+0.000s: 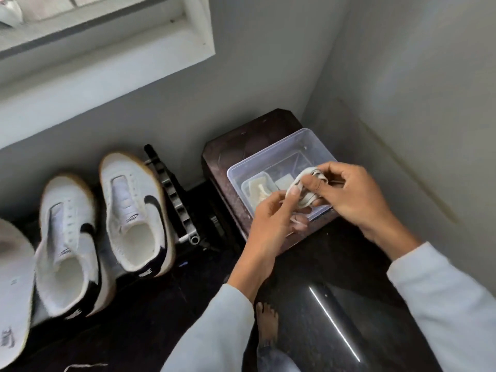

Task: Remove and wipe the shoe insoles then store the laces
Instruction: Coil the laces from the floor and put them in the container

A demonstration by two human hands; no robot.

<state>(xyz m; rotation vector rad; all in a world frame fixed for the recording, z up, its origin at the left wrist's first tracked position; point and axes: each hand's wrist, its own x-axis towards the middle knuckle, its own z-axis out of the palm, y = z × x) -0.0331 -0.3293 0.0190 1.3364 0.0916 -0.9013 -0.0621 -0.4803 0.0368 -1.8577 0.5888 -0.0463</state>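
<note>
A bundle of white shoelace (pixel 304 194) is held over a clear plastic box (pixel 281 154) on a dark stool. My left hand (pixel 271 218) pinches the lower loops of the lace. My right hand (pixel 346 194) grips the upper part of the bundle. Inside the box lies another pale bundle (pixel 259 190). Two white sneakers without laces stand on the dark floor at the left, one (pixel 67 248) nearer me and one (pixel 134 210) further back.
A pale insole (pixel 13 296) lies at the far left edge. A black slatted rack (pixel 171 194) sits between the sneakers and the dark stool (pixel 241 140). Grey walls meet in a corner behind the stool. My bare foot (pixel 267 326) stands on the floor below.
</note>
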